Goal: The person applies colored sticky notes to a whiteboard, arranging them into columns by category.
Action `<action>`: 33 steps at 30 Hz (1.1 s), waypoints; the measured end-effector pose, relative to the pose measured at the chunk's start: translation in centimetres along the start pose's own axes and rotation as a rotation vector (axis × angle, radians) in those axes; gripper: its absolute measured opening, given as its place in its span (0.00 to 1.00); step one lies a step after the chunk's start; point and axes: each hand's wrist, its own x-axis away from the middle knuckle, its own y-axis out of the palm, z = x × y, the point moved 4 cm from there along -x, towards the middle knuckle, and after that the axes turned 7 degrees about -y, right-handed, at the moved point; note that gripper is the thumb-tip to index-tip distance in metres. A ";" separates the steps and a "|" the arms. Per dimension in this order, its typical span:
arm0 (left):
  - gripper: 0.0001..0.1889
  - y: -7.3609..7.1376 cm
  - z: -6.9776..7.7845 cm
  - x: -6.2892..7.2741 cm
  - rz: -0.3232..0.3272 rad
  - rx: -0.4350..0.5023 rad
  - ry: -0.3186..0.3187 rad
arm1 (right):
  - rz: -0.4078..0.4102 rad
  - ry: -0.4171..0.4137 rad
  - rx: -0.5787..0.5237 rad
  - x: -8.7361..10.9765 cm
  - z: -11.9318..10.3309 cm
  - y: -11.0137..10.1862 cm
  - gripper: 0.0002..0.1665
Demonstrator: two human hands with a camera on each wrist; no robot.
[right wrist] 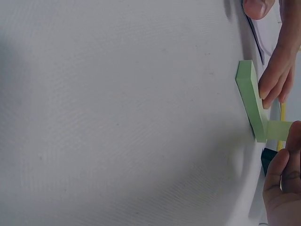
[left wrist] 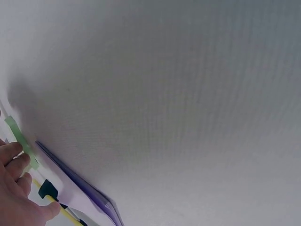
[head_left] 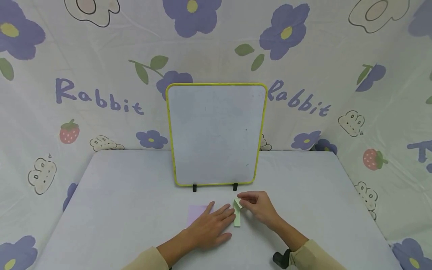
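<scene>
A narrow green sticky note pad (head_left: 237, 220) lies lengthwise on the table. My right hand (head_left: 260, 207) pinches the far end of its top sticky note (head_left: 238, 203), which bends up from the pad. In the right wrist view that note (right wrist: 277, 130) stands away from the thick green block (right wrist: 250, 96). With fingers spread, my left hand (head_left: 213, 228) lies palm down, its fingertips at the pad's left edge. Partly covered by the left hand is a pale purple pad of paper (head_left: 195, 213), whose dark purple side (left wrist: 82, 184) shows in the left wrist view.
A whiteboard (head_left: 216, 135) with a yellow frame stands on small black feet (head_left: 235, 186) just beyond the hands. The white table (head_left: 118, 195) reaches back to a patterned cloth (head_left: 101, 63). A black object (head_left: 281, 259) sits at the right wrist.
</scene>
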 end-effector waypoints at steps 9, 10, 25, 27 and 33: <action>0.29 -0.1 0.0 0.0 -0.004 -0.008 0.000 | 0.001 -0.040 0.009 -0.3 -0.2 -0.3 0.16; 0.29 -0.1 0.0 0.0 -0.004 -0.008 0.000 | 0.003 -0.043 0.008 -0.4 -0.2 -0.3 0.16; 0.30 0.0 -0.1 -0.1 -0.036 0.024 -0.010 | 0.112 -0.172 0.042 -2.1 -3.7 -2.2 0.13; 0.30 0.0 -0.1 -0.2 -0.038 0.031 -0.008 | 0.132 -0.208 0.066 -2.2 -5.0 -2.5 0.12; 0.29 -0.2 -0.1 -0.3 -0.046 0.052 -0.004 | 0.175 -0.279 0.100 -2.3 -9.7 -3.1 0.13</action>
